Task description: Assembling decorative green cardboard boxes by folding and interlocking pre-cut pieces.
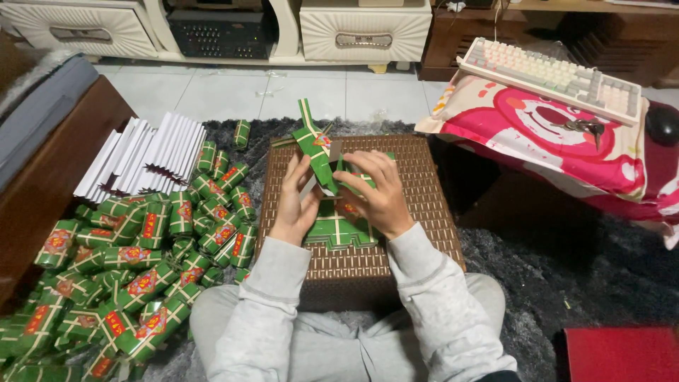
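Both my hands hold a green printed paper sheet (315, 147) that is partly folded, raised over a brown woven stool (424, 194). My left hand (292, 204) grips its lower left side. My right hand (378, 191) pinches it from the right, fingers curled over the fold. A flat stack of green sheets (339, 230) lies on the stool under my hands.
A big heap of folded green paper packets (134, 269) covers the floor at left, with white flat sheets (145, 152) behind it. A pink cushion with a keyboard (552, 74) and keys sits at right. A red item (622, 354) lies at bottom right on the dark rug.
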